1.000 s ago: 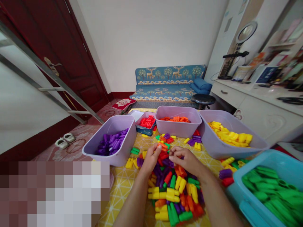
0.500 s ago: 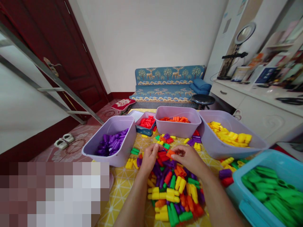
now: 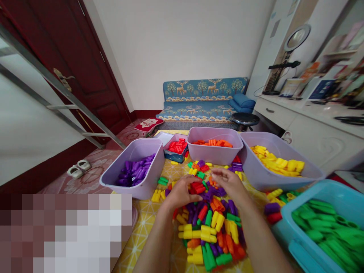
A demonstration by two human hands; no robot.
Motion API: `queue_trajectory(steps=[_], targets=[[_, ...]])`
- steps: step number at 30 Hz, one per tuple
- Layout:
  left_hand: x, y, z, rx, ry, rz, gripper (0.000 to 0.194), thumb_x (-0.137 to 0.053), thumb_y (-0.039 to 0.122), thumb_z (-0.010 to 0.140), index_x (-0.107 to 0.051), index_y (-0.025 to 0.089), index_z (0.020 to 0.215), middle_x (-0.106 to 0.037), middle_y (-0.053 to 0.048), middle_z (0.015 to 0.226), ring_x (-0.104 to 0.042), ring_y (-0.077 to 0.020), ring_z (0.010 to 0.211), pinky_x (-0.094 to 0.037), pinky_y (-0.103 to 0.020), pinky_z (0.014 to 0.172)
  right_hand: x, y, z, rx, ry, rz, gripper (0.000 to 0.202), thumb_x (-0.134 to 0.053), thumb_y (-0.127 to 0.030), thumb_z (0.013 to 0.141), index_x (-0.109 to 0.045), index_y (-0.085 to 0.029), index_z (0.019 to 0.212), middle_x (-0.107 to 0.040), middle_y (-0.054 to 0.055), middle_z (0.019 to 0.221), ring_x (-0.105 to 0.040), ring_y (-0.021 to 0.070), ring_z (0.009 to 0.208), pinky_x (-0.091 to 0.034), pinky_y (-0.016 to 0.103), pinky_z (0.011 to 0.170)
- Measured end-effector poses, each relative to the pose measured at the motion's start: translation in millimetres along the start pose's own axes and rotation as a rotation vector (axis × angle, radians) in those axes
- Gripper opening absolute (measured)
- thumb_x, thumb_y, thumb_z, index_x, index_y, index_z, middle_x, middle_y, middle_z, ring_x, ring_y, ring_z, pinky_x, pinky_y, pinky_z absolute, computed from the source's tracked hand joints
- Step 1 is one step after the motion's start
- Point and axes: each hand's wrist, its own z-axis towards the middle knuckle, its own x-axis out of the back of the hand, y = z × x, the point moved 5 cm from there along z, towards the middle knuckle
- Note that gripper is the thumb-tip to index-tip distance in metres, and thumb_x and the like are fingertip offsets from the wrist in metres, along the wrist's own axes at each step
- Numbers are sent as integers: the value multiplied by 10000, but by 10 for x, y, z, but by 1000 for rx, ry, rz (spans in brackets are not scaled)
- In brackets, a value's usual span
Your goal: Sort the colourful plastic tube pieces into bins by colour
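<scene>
A pile of plastic building pieces (image 3: 209, 231) in yellow, purple, green, red and orange lies on the yellow patterned cloth. Over its far left side is my left hand (image 3: 182, 192), thumb and fingers apart, beside red pieces (image 3: 197, 187). My right hand (image 3: 229, 184) is at the far right of the pile, fingers curled around an orange piece (image 3: 214, 182); the fingers partly cover it. Beyond both hands, loose green, purple and yellow pieces (image 3: 200, 175) are scattered on the cloth.
Lilac bins hold purple (image 3: 102, 182), orange (image 3: 214, 153) and yellow pieces (image 3: 257, 182). A small box (image 3: 174, 156) contains red ones; a turquoise bin (image 3: 287, 220) at right has green ones. Behind are a blue sofa (image 3: 199, 108) and a black stool (image 3: 245, 118).
My left hand has opened and lowered toward the red pieces. My right hand has shifted slightly right and away from me with the orange piece, and the hands are farther apart.
</scene>
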Motion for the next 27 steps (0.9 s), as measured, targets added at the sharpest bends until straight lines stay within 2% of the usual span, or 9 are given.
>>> queue_trajectory(steps=[2, 4, 6, 10, 14, 19, 25, 27], targets=[[6, -3, 3, -10, -23, -1, 480, -768, 200, 600, -686, 233, 1072, -657, -76, 1110, -567, -260, 1058, -404, -371, 968, -66, 123, -13, -2, -137, -181, 323, -713, -248, 633, -676, -157, 940, -704, 62, 868, -640, 176, 693, -510, 297, 632], [-6, -16, 16, 24, -9, -58, 368, -695, 195, 684, -696, 210, 1051, -678, -75, 1050, -590, -241, 1002, -423, -361, 939, -165, 183, -46, 21, -248, -313, 373, -708, -172, 594, -681, -176, 966, -701, 24, 802, -604, 146, 602, -482, 272, 582], [-32, -11, 32, 69, 17, -160, 266, -613, 234, 772, -706, 181, 1015, -698, -74, 965, -614, -221, 914, -453, -343, 885, -262, 159, -75, 68, -286, -390, 361, -702, -158, 595, -691, -197, 954, -687, -3, 734, -581, 138, 571, -455, 257, 559], [-53, 53, 55, 110, 112, -361, 276, -583, 361, 820, -711, 161, 961, -709, -63, 898, -621, -208, 868, -463, -311, 853, -353, -14, -86, 131, -195, -331, 152, -634, -278, 726, -697, -189, 832, -647, -1, 661, -582, 151, 585, -441, 257, 550], [-90, 74, 83, 130, 129, -532, 372, -561, 479, 819, -700, 144, 902, -694, -55, 792, -613, -175, 732, -486, -279, 745, -364, -74, -91, 38, -177, -132, 234, -620, -379, 754, -664, -186, 879, -636, -5, 654, -555, 134, 500, -431, 250, 480], [-107, 33, 96, 152, 162, -493, 407, -545, 512, 820, -690, 131, 824, -644, -34, 681, -563, -138, 632, -455, -232, 641, -347, -135, -116, 44, -145, -31, 303, -685, -383, 710, -634, -182, 930, -647, 5, 710, -579, 135, 565, -463, 239, 502], [-11, 15, 90, 133, 274, -491, 346, -560, 455, 827, -691, 136, 847, -634, -20, 692, -536, -123, 622, -426, -222, 628, -319, -121, -103, -10, -121, 11, 366, -661, -443, 726, -629, -176, 974, -655, 24, 763, -594, 132, 563, -450, 223, 461], [14, 21, 91, 140, 275, -491, 345, -578, 455, 812, -700, 135, 857, -646, -22, 705, -531, -121, 614, -412, -221, 613, -314, -115, -101, -15, -106, 14, 395, -667, -447, 715, -623, -179, 1001, -658, 29, 790, -607, 139, 580, -458, 227, 466]])
